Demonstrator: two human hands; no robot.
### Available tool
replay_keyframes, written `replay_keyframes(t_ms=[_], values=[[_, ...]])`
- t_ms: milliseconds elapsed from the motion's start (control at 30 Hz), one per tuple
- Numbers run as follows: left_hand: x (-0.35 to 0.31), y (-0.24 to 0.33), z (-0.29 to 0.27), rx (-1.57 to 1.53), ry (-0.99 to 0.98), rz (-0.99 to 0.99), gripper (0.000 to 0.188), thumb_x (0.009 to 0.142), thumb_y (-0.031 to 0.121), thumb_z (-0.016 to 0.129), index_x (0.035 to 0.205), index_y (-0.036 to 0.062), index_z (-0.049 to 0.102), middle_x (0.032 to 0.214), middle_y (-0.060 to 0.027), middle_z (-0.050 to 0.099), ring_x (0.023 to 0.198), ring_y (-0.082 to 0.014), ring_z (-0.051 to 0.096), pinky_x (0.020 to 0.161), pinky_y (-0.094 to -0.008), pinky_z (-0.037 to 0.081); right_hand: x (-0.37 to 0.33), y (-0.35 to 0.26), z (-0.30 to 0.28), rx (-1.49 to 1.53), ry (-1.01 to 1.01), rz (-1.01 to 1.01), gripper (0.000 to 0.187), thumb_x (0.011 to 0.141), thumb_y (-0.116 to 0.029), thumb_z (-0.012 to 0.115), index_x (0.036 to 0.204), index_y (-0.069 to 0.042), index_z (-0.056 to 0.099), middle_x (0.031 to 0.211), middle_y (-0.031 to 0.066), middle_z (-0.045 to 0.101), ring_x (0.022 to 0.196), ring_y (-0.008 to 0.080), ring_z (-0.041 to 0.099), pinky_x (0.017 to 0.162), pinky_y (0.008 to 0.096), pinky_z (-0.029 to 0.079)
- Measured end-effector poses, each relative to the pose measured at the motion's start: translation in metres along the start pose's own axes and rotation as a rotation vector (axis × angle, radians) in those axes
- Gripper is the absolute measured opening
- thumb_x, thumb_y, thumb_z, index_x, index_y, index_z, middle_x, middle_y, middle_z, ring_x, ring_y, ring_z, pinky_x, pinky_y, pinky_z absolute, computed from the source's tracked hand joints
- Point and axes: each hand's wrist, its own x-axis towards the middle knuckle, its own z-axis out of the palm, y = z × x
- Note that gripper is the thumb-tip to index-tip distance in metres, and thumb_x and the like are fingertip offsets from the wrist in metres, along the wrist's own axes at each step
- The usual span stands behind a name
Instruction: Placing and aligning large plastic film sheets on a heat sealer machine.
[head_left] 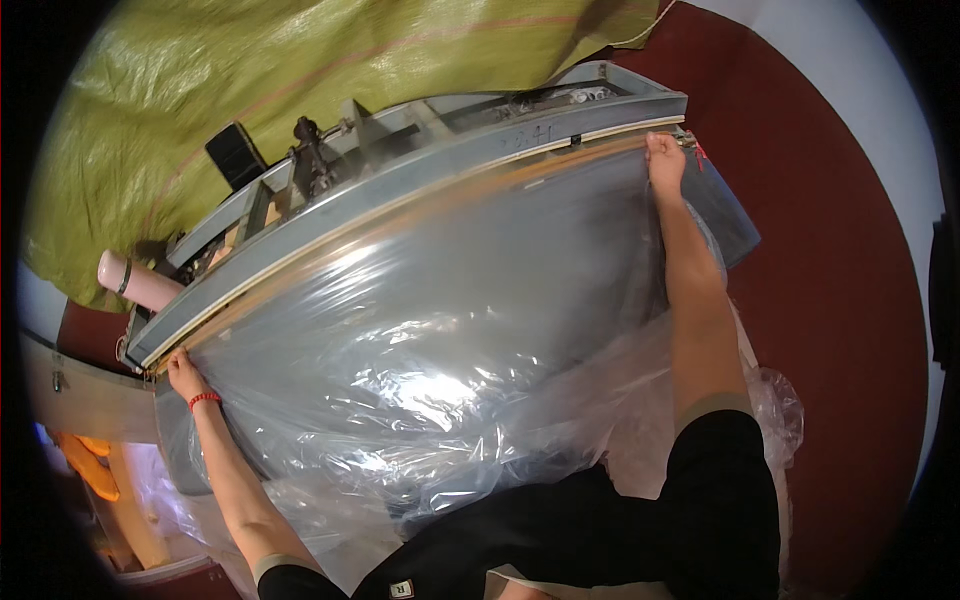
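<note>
A wide sheet of clear plastic film (400, 390) spreads in front of me, wrinkled and shining in the middle. At its far left corner my left hand (185, 375), with a red bead bracelet at the wrist, is closed on the edge of the film. My right hand (666, 165) pinches the far right corner, arm stretched out. Between the two hands the film lies along the near side of a long grey metal frame (420, 165), beside its pale strip. A flat dark surface shows through the film.
Yellow-green woven sheeting (270, 60) covers the area behind the frame. A dark phone (235, 157) and a pink bottle (140, 282) lie by the frame's far side. Dark metal fittings (312, 160) stick up from it. Dark red floor (830, 330) extends at right, and an orange item (92, 468) is at lower left.
</note>
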Motion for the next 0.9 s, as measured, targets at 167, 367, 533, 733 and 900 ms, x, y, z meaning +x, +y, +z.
replay_keyframes(t_ms=[167,367,533,733,900], values=[[-0.017,0.016,0.035,-0.140,0.069,0.049,0.013,0.082,0.017,0.060,0.076,0.0069,0.053,0.066,0.0053,0.047,0.059,-0.0041,0.038,0.053,-0.0180,0.031,0.014,-0.007,0.000,0.086,0.141,-0.076,0.019,0.077,-0.018,0.064,0.072,-0.006,0.051,0.058,-0.0022,0.049,0.047,0.0046,0.043,0.043,0.0189,0.033],[-0.007,0.012,-0.001,-0.052,-0.036,0.043,0.012,0.084,0.018,0.055,0.078,0.0074,0.052,0.068,0.0013,0.051,0.059,-0.0061,0.044,0.050,-0.0181,0.036,0.000,-0.017,0.010,-0.006,0.201,0.122,0.015,0.080,-0.015,0.057,0.079,-0.004,0.047,0.058,0.0060,0.053,0.043,0.0114,0.048,0.039,0.0238,0.037],[-0.023,0.044,0.021,-0.227,0.050,-0.078,0.016,0.086,0.017,0.043,0.082,0.0040,0.052,0.079,-0.0046,0.054,0.065,-0.0124,0.052,0.059,-0.0258,0.049,0.003,-0.030,0.002,0.188,0.203,0.164,0.022,0.087,-0.025,0.041,0.087,-0.003,0.043,0.060,0.0112,0.055,0.039,0.0165,0.049,0.036,0.0257,0.038],[-0.026,0.046,0.022,-0.150,0.065,0.000,0.020,0.083,0.014,0.040,0.082,0.0004,0.055,0.077,-0.0060,0.056,0.066,-0.0152,0.053,0.058,-0.0279,0.048,-0.003,-0.037,0.000,0.180,0.137,0.183,0.026,0.089,-0.028,0.039,0.085,-0.002,0.044,0.061,0.0113,0.054,0.041,0.0162,0.050,0.038,0.0253,0.038],[-0.037,0.060,0.007,-0.192,-0.022,-0.031,0.009,0.083,0.014,0.048,0.083,0.0064,0.052,0.073,-0.0013,0.051,0.062,-0.0099,0.049,0.055,-0.0226,0.044,-0.016,-0.054,-0.012,0.202,-0.102,0.092,0.032,0.084,-0.029,0.051,0.077,0.002,0.055,0.063,0.0075,0.057,0.053,0.0119,0.053,0.051,0.0247,0.042]])
